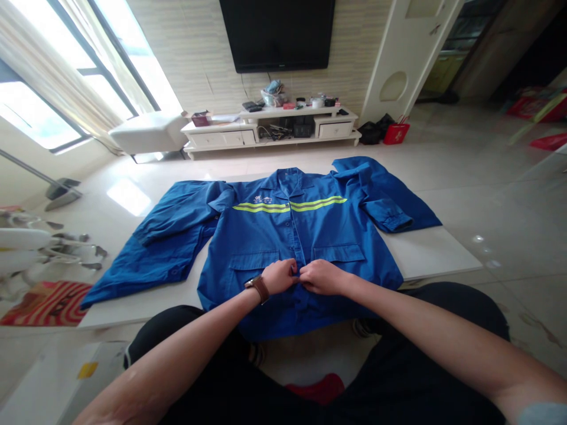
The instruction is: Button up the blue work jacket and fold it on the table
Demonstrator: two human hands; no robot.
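On table (425, 252), jacket (259, 233), collar (279, 182) farthest

jacket (261, 233): matt cloth | table (425, 254): smooth | floor (460, 183): glossy tile

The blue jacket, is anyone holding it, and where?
Yes: the left hand and right hand pinch the blue jacket by its front opening, near the pocket flaps.

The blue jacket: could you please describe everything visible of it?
The blue jacket looks like cloth, with an open, pointed collar, a yellow-and-grey chest band, a small white emblem and two flap pockets. It lies front up on a white tabletop, collar away from the person, near hem overhanging the edge. The left hand and right hand pinch its front.
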